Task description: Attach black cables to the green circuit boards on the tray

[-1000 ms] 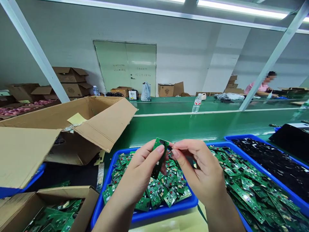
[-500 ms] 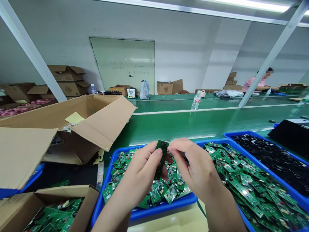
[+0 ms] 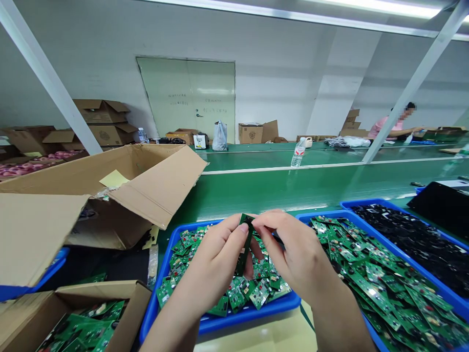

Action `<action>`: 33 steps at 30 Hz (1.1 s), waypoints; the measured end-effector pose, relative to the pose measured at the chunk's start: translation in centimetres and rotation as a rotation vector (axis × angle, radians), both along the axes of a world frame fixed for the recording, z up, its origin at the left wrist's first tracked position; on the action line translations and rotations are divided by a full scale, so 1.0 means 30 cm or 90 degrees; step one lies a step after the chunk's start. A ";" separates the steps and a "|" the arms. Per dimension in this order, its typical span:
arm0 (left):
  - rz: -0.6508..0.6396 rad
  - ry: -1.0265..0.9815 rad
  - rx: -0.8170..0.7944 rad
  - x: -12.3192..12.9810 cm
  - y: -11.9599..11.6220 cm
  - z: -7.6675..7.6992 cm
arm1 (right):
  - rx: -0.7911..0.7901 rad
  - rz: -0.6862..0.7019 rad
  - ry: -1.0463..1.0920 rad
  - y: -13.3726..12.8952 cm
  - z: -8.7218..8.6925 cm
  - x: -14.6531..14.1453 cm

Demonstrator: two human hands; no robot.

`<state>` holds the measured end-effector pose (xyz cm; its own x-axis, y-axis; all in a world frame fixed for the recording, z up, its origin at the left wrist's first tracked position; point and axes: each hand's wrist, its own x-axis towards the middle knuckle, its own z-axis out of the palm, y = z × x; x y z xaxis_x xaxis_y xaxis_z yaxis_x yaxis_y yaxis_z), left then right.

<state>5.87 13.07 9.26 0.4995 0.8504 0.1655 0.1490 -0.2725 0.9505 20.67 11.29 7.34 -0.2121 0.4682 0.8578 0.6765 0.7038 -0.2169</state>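
Note:
A narrow green circuit board (image 3: pixel 242 255) is held upright by my left hand (image 3: pixel 220 249), the thumb lying across its face. At the board's top end my right hand (image 3: pixel 293 249) is closed, thumb and forefinger pinched at its upper right edge. Whatever sits between those right fingertips is too small or hidden to make out. Both hands are above a blue tray (image 3: pixel 249 326) filled with small green circuit boards (image 3: pixel 238 293).
Longer circuit boards (image 3: pixel 381 278) fill a second blue tray to the right, with a tray of black parts (image 3: pixel 410 244) beyond. A large open carton (image 3: pixel 157 186) stands left, a smaller box (image 3: pixel 135 308) of boards before it. A bottle (image 3: pixel 298 152) stands behind; a person (image 3: pixel 392 128) sits far right.
My right fingertips have shifted slightly left, further over the board's top end. The board is turned a little more edge-on in my left hand.

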 end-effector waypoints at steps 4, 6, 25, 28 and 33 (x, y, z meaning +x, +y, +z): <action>0.018 0.004 0.006 0.005 0.004 -0.005 | 0.003 0.001 -0.001 0.001 0.005 -0.002; 0.031 0.002 0.014 0.008 0.005 -0.004 | 0.007 -0.005 0.010 0.002 0.007 -0.004; 0.049 0.066 0.080 0.012 0.015 -0.003 | -0.021 -0.064 0.068 0.004 -0.003 -0.004; 0.039 0.083 0.078 0.007 0.017 -0.004 | 0.005 -0.080 0.052 0.005 -0.002 0.000; 0.043 0.094 0.071 0.000 0.022 -0.008 | 0.014 -0.074 0.015 0.021 -0.002 0.002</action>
<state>5.87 13.74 9.03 0.4679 0.8631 0.1901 0.3058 -0.3599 0.8815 20.72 11.92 7.27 -0.1372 0.4696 0.8722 0.7488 0.6256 -0.2191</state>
